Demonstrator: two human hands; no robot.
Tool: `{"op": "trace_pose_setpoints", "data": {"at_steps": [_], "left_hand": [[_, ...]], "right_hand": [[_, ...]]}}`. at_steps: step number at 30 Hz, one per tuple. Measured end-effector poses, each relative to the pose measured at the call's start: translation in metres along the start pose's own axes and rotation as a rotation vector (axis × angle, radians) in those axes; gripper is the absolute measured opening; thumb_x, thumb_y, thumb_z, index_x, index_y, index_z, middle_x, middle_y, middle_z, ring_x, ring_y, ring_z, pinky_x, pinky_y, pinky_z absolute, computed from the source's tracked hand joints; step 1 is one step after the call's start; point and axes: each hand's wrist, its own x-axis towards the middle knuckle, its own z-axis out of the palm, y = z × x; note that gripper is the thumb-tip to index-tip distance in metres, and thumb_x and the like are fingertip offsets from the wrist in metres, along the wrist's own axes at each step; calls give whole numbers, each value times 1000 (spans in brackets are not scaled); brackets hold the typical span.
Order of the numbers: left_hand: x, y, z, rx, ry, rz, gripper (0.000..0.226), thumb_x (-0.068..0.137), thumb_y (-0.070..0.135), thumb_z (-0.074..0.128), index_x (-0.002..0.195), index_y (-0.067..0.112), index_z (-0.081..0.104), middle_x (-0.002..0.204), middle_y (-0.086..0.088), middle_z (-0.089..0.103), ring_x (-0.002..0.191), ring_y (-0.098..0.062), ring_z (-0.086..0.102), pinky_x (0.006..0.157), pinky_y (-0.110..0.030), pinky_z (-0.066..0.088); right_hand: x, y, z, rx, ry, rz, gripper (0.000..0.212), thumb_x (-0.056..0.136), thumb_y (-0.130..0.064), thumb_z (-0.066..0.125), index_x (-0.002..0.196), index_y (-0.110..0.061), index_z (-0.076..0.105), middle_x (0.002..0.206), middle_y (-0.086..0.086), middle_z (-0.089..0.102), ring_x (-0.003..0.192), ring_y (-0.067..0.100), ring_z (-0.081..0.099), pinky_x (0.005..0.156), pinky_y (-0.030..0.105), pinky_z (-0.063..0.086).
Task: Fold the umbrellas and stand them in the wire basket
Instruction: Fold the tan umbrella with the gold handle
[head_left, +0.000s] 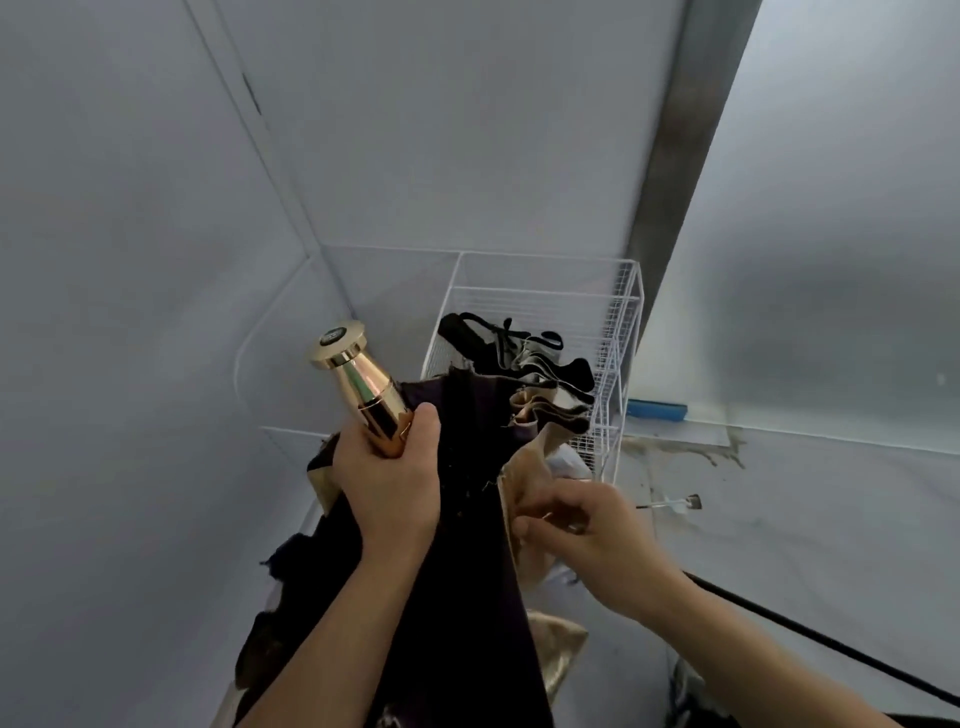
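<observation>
Folding step: the person is gathering the loose pleats of the dark fabric umbrella with gold lining (467, 545). Judged mid-fold, as the canopy is hanging slack and is not yet wrapped.
Left hand: the left hand (387, 486) is clamping its fingers round the neck of the shiny gold flared handle (358, 387), which is pointing up and left.
Right hand: the right hand (587, 525) is pinching a gold-lined flap at the canopy's right edge, though the fingers are blurring.
Umbrella's place: it is hanging in both hands just before the near-left corner of the white wire basket (621, 332), outside it.
Basket: it is standing in the far corner of the pale floor (779, 519) and is holding a folded black umbrella (519, 358).
Next move: judged to be calling for the flaps to be wound tight and fastened before the umbrella is stood inside.
</observation>
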Motion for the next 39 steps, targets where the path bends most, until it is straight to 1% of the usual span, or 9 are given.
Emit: {"op": "trace_pose_setpoints", "data": {"at_steps": [4, 7, 10, 13, 16, 22, 27, 34, 39], "left_hand": [[-2, 4, 6, -146, -76, -119, 27, 86, 16, 65, 89, -11, 65, 76, -15, 68, 62, -7, 60, 59, -11, 47], [2, 3, 8, -241, -175, -223, 44, 71, 37, 65, 81, -5, 71, 77, -16, 70, 79, -27, 66, 79, -39, 56], [4, 5, 8, -322, -259, -260, 20, 71, 24, 63, 86, 12, 70, 77, -17, 71, 90, -40, 65, 93, -55, 50], [5, 3, 10, -408, -375, -301, 22, 72, 12, 61, 94, 11, 61, 74, -20, 72, 82, -29, 71, 91, -53, 51], [4, 1, 11, -371, -408, -272, 9, 73, 10, 62, 66, 16, 66, 59, -15, 65, 75, -29, 69, 83, -47, 54], [8, -6, 15, -315, -246, -273, 32, 81, 0, 64, 53, 3, 50, 47, -13, 45, 62, -32, 54, 64, -22, 52], [8, -7, 18, -303, -189, -295, 34, 82, 2, 64, 52, 2, 48, 50, -15, 46, 58, -27, 53, 66, -32, 53], [3, -2, 27, -290, -182, -259, 16, 88, 5, 64, 90, -10, 68, 66, -14, 63, 64, -8, 64, 68, -15, 49], [3, -4, 34, -322, -212, -341, 12, 88, 7, 66, 86, 0, 75, 87, -12, 76, 90, -26, 73, 89, -46, 56]], "right_hand": [[14, 6, 3, -29, 29, 23, 7, 83, -20, 77, 81, -26, 77, 79, -9, 72, 74, 7, 65, 72, 27, 51], [26, 9, 4, -63, 42, 49, 6, 82, -20, 77, 77, -24, 78, 78, -10, 73, 74, 6, 67, 71, 22, 52], [31, 9, 2, -89, 28, 85, 6, 84, -21, 76, 77, -22, 77, 76, -7, 73, 72, 5, 67, 65, 15, 51], [36, 13, 5, -134, 17, 125, 11, 87, -20, 73, 79, -27, 76, 75, -8, 72, 71, 3, 67, 65, 11, 50], [39, 18, 7, -227, 62, 137, 29, 86, -19, 74, 70, -41, 66, 67, -20, 66, 66, -6, 61, 63, 6, 45], [38, 11, 2, -224, 157, 168, 8, 80, -29, 78, 83, -29, 72, 83, -11, 71, 82, 4, 65, 79, 32, 55], [35, 6, -12, -88, 323, 77, 30, 85, -19, 74, 104, -39, 61, 104, -17, 66, 98, -3, 61, 78, 24, 53], [34, 17, -10, -47, 39, 34, 33, 96, -12, 60, 122, -30, 67, 112, -17, 70, 108, -1, 62, 93, 31, 52], [33, 18, -2, -120, 25, -9, 25, 97, -22, 58, 112, -39, 70, 105, -20, 69, 103, 1, 63, 90, 37, 53]]}}
